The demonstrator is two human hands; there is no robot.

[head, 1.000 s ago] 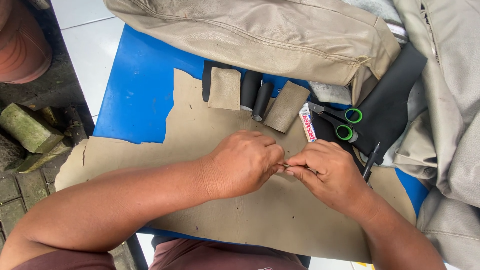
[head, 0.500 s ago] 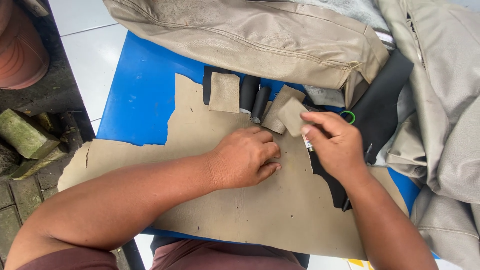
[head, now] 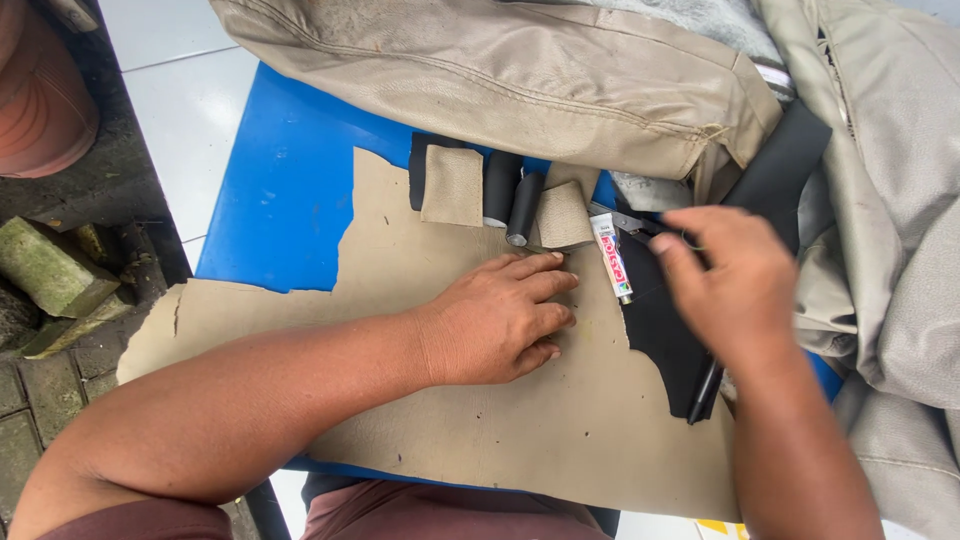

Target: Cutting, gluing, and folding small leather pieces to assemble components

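Observation:
My left hand [head: 500, 320] lies flat on a large tan leather sheet [head: 450, 430], fingers slightly apart, holding nothing. My right hand [head: 730, 280] hovers, blurred, over a black leather piece [head: 655, 330] at the sheet's right edge, fingers loosely curled with nothing visible in them. A small white and red tube [head: 612, 258] lies between the two hands, just past my left fingertips. Beyond it sit two small tan patches [head: 452, 185] [head: 563, 215] and two black rolls [head: 500, 185] [head: 525, 205].
The sheet rests on a blue table [head: 280, 190]. A tan padded cover [head: 500, 80] fills the far side, and grey fabric [head: 900, 220] the right. A black pen-like stick [head: 705, 385] lies under my right wrist. A terracotta pot [head: 40, 90] and stones [head: 50, 270] stand at the left.
My hands were together at the sheet's middle. The right hand then went up to the tan patch with the tube, left the tube on the sheet, and moved right over the black piece.

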